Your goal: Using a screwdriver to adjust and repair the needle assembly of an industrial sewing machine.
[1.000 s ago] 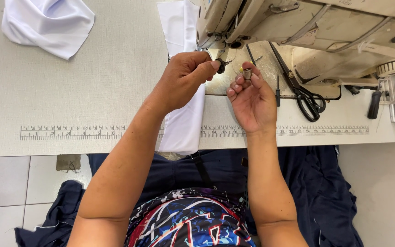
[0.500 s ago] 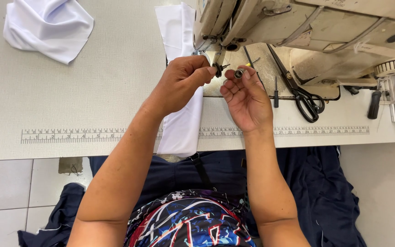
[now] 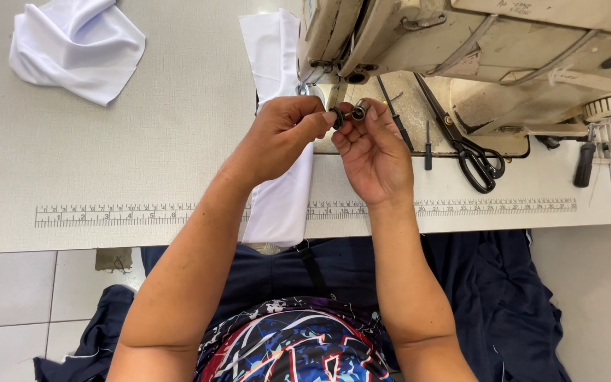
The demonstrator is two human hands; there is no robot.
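Metal bits, small & dark: that was what you had between both hands, centre-top of frame, right under the head of the sewing machine [image 3: 461,49]. Your left hand [image 3: 281,138] was curled nearly to a fist, thumb & forefinger pinched on a round dark bobbin case [image 3: 338,117]. Your right hand [image 3: 373,152] lay palm-up, fingertips closed on a small silvery bobbin [image 3: 359,111], touching or just beside the case; I couldn't tell if one was seated in the other.

Handling, my guess: both pieces light, rigid, smooth steel, so slippery, prone to roll off if dropped. Best held as you had them, by the rim w/ fingertip pinch, not by the flat faces.

Around you: white cloth strip [image 3: 277,127] ran from the needle area down over the table [image 3: 143,148] edge, passing under your left wrist. Crumpled white fabric [image 3: 76,46] sat upper left. Black scissors [image 3: 464,141] & two thin dark tools [image 3: 427,145] lay right of your hands on the machine bed. Printed ruler strip [image 3: 107,214] ran along the near table edge. Navy cloth [image 3: 503,297] hung lower right.
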